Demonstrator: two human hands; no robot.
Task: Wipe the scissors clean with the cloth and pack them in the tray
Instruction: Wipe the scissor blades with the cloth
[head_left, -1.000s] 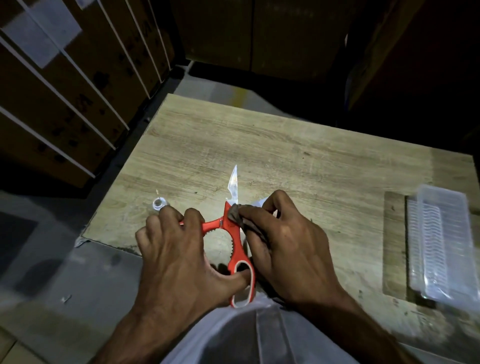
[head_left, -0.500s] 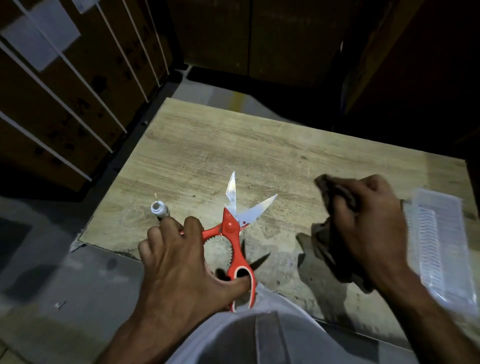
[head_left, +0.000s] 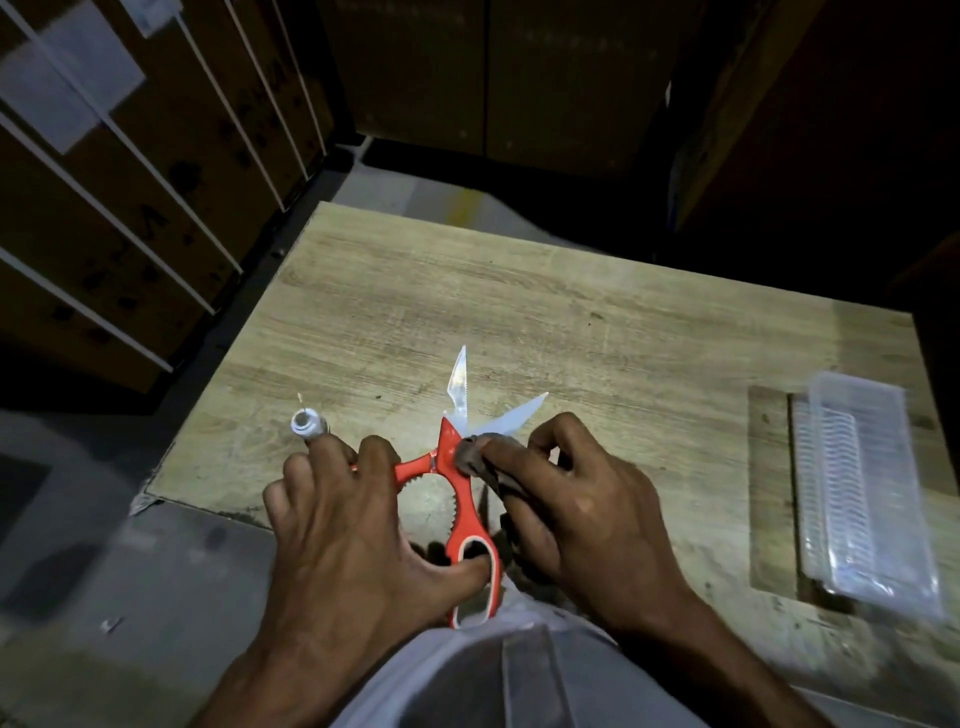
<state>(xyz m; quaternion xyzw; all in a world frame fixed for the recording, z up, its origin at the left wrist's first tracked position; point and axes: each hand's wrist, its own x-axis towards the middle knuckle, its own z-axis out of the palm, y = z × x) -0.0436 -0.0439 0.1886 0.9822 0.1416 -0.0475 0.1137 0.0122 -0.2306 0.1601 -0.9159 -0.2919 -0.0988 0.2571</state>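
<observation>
— Two hands at the table's (head_left: 571, 312) near edge?
— Yes. Left hand (head_left: 353, 525) grips the scissors (head_left: 460, 499) by the orange handles, thumb through the near loop, fingers curled over the other.
— And the right hand (head_left: 582, 514)?
— Its fingers pinch a dark cloth (head_left: 475, 457) against the pivot; the blades stand apart, pointing away.
— The tray (head_left: 872, 499)?
— Clear plastic, near the right edge, well apart.
— Anything else?
— One small white bottle (head_left: 307, 422) by the left fingertips.

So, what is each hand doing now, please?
Left hand: grips the handles of the open scissors.
Right hand: pinches the cloth against the scissors' pivot.
</observation>
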